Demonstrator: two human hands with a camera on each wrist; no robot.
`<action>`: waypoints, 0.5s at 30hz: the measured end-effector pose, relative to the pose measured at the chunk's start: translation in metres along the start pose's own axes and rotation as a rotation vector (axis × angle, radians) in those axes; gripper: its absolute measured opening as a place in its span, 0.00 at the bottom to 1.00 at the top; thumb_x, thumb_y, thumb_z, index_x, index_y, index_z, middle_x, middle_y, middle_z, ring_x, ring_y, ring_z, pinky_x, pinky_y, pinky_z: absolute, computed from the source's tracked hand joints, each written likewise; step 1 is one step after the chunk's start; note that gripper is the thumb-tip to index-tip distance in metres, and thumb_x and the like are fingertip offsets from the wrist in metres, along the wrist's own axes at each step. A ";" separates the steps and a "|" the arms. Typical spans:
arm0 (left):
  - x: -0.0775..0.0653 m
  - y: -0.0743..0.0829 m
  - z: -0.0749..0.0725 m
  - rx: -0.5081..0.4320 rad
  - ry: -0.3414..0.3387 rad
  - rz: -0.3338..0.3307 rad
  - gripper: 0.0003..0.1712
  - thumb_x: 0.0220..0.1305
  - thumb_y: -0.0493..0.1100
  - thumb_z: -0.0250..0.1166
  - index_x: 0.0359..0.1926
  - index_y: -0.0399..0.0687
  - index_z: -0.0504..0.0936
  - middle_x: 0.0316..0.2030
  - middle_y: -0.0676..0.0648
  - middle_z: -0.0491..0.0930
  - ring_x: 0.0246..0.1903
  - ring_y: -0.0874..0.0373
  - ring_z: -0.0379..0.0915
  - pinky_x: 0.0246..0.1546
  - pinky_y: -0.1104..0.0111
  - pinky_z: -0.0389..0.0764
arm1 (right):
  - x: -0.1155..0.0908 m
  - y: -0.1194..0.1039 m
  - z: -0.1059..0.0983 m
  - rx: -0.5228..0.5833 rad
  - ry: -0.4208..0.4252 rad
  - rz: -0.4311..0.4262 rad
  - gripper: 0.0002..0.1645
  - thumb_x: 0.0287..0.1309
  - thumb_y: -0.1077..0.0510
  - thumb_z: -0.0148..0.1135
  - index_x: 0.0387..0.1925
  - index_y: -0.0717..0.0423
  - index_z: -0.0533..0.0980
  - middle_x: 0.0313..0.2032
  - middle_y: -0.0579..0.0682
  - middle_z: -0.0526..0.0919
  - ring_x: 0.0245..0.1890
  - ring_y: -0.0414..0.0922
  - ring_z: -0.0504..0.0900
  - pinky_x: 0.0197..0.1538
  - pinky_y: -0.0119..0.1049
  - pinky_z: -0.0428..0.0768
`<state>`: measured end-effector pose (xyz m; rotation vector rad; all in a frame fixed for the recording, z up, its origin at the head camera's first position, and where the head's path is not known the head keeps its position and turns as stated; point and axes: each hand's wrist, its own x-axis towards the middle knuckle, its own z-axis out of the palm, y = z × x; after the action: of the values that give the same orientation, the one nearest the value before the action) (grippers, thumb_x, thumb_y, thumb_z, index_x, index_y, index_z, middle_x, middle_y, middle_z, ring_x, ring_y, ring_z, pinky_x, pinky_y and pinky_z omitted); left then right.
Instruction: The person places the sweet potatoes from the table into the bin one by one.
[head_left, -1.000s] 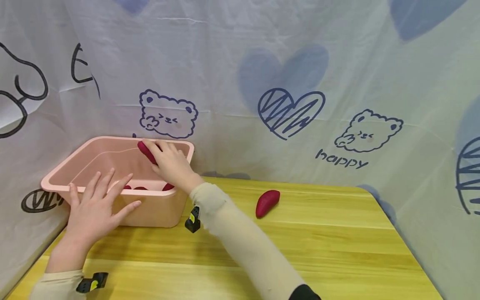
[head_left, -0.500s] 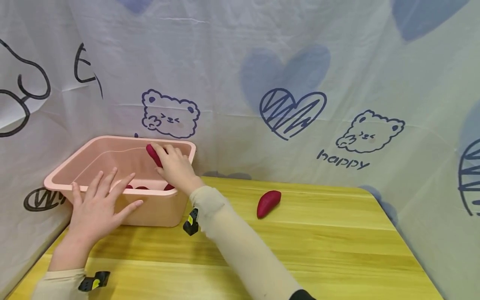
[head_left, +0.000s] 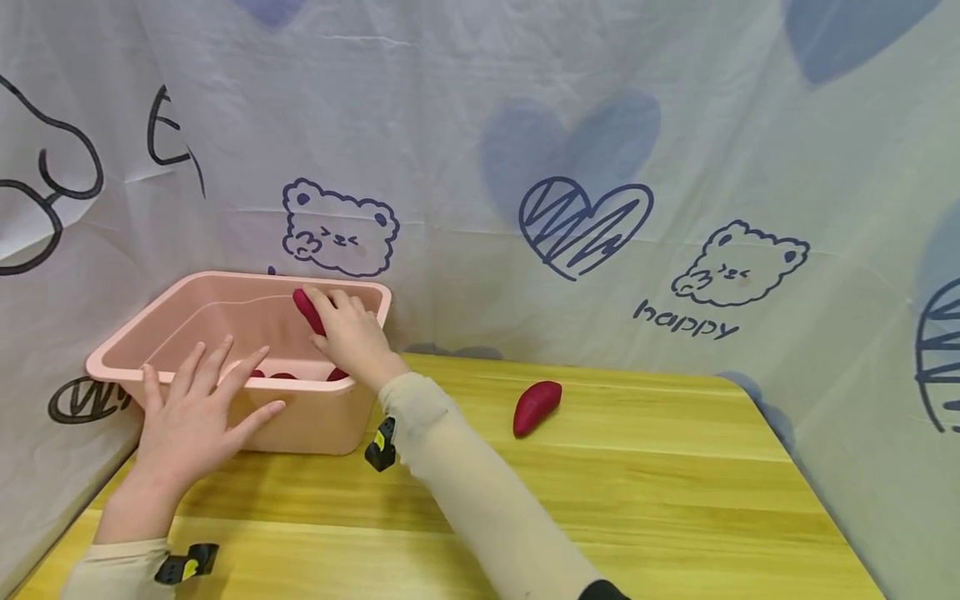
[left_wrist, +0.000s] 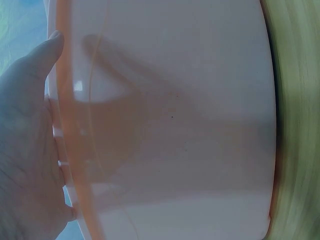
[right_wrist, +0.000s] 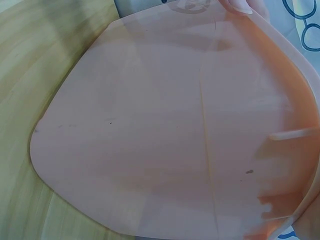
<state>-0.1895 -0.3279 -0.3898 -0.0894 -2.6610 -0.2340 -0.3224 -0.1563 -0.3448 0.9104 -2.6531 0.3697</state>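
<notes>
A dark red sweet potato (head_left: 309,311) is gripped by my right hand (head_left: 351,337), which reaches over the right end of a pink plastic bin (head_left: 315,421). Part of that sweet potato is hidden behind the fingers. My left hand (head_left: 187,421) lies at the bin's front rim with its fingers spread; in the left wrist view, the hand (left_wrist: 27,140) rests along the rim beside the outer wall (left_wrist: 200,100). More dark red pieces (head_left: 337,375) show low inside the bin, mostly hidden by the front wall. Another sweet potato (head_left: 537,408) lies on the table, right of the bin.
The yellow wood-grain table (head_left: 637,492) carries the bin at its back left. Behind and on both sides hangs a pale curtain (head_left: 450,150) with hearts and bear drawings, close to the bin's back and left sides. Black wrist straps sit on both sleeves.
Over the first half second my right hand shifted slightly right with the sweet potato, still over the bin. Since then both hands have held nearly still.
</notes>
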 end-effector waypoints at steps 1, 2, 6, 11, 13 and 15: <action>0.000 0.000 0.000 -0.001 0.000 0.000 0.44 0.61 0.72 0.56 0.75 0.70 0.54 0.77 0.39 0.47 0.76 0.37 0.33 0.65 0.30 0.20 | 0.000 0.000 0.000 -0.001 0.001 -0.001 0.43 0.64 0.43 0.60 0.74 0.37 0.53 0.65 0.45 0.71 0.59 0.42 0.73 0.66 0.37 0.74; 0.000 0.000 0.000 -0.001 0.001 0.001 0.44 0.61 0.72 0.56 0.75 0.70 0.54 0.77 0.39 0.48 0.76 0.37 0.33 0.65 0.29 0.20 | 0.000 0.000 -0.001 0.000 0.001 0.000 0.43 0.64 0.43 0.60 0.74 0.38 0.53 0.65 0.45 0.71 0.59 0.42 0.73 0.66 0.37 0.74; 0.000 0.000 -0.001 -0.001 0.001 0.001 0.44 0.61 0.72 0.56 0.75 0.70 0.53 0.77 0.39 0.47 0.76 0.37 0.33 0.65 0.30 0.20 | 0.001 0.000 -0.002 0.008 -0.002 0.007 0.43 0.63 0.43 0.60 0.75 0.37 0.52 0.65 0.45 0.70 0.60 0.42 0.73 0.65 0.38 0.74; 0.000 0.000 0.000 -0.005 0.003 0.001 0.44 0.62 0.71 0.56 0.75 0.71 0.53 0.77 0.40 0.47 0.76 0.37 0.33 0.65 0.29 0.21 | 0.001 -0.001 -0.002 0.006 -0.012 0.015 0.44 0.64 0.44 0.61 0.75 0.36 0.51 0.68 0.44 0.67 0.64 0.43 0.71 0.65 0.41 0.74; -0.001 0.000 0.000 -0.007 0.005 0.002 0.44 0.62 0.71 0.56 0.75 0.71 0.53 0.77 0.40 0.47 0.76 0.37 0.33 0.65 0.29 0.20 | 0.000 0.000 -0.002 0.003 -0.011 0.015 0.44 0.64 0.44 0.61 0.75 0.35 0.51 0.69 0.44 0.67 0.65 0.44 0.70 0.65 0.42 0.74; -0.001 0.000 0.000 -0.009 0.007 0.002 0.44 0.62 0.71 0.56 0.75 0.71 0.53 0.77 0.40 0.47 0.76 0.37 0.33 0.65 0.30 0.20 | 0.000 0.000 -0.002 0.005 -0.005 0.011 0.44 0.63 0.44 0.61 0.75 0.35 0.51 0.69 0.44 0.66 0.66 0.44 0.70 0.65 0.42 0.74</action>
<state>-0.1888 -0.3277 -0.3902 -0.0939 -2.6535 -0.2448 -0.3220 -0.1560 -0.3433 0.8992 -2.6643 0.3774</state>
